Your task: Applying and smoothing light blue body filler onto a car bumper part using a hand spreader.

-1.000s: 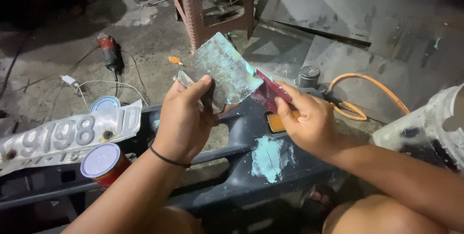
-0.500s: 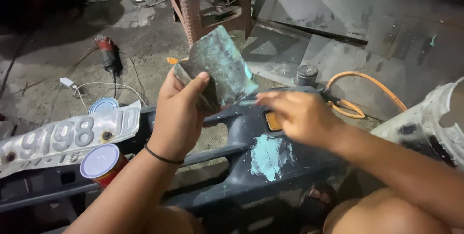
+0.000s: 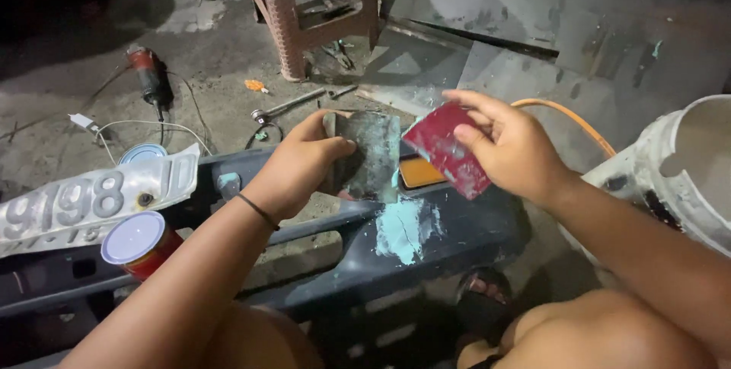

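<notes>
My left hand (image 3: 293,167) grips a dark, paint-smeared flat board (image 3: 369,156) held upright over a dark grey plastic vehicle panel (image 3: 426,247). My right hand (image 3: 510,144) holds a red flat spreader (image 3: 445,150) by its upper edge, its corner next to the board's right side. A patch of pale teal filler (image 3: 403,228) lies on the panel just below both hands. An orange reflector (image 3: 419,173) shows on the panel behind the spreader.
A red can with a white lid (image 3: 141,243) stands on the panel at left, beside a white number plate (image 3: 91,201). A white bucket (image 3: 685,171) stands at right. An angle grinder (image 3: 148,72), a stool (image 3: 304,11) and an orange hose (image 3: 571,118) lie beyond.
My left hand has lowered the board from a raised tilt to upright near the panel. My right hand has drawn the red spreader off the board and now holds it to the right.
</notes>
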